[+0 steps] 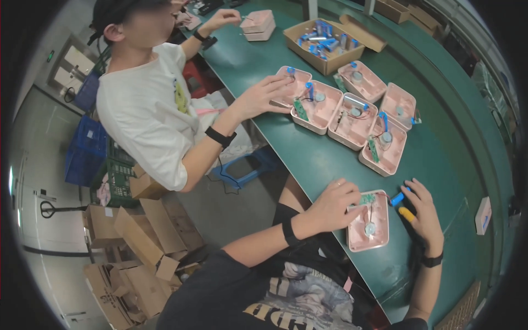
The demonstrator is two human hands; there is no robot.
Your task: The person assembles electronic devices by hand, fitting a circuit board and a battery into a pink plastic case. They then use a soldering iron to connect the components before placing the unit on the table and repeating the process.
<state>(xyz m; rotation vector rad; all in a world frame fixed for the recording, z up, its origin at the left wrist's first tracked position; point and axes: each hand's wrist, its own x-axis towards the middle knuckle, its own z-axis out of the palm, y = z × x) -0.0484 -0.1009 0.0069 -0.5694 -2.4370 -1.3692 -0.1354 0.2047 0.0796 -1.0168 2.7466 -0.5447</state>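
A pink plastic housing [356, 237] lies open side up on the table near me. Inside it are a green circuit board [367, 199], thin wires and a round silver part [370, 227]. My left hand [336, 204] grips the housing's left side, fingers bent over the rim near the board. My right hand [424, 213] is at the housing's right and pinches a blue cylindrical battery [397, 199] just outside the rim. A yellow cover [406, 214] sits on one digit of that hand, seemingly the thumb. Wires run from the battery toward the board.
Several similar pink housings [352, 122] with blue batteries and boards stand grouped farther up the green table [302, 159]. A co-worker's hand [267, 94] touches the leftmost. Behind them is a cardboard box [330, 65] of batteries. A small white-and-pink block [483, 215] lies far right.
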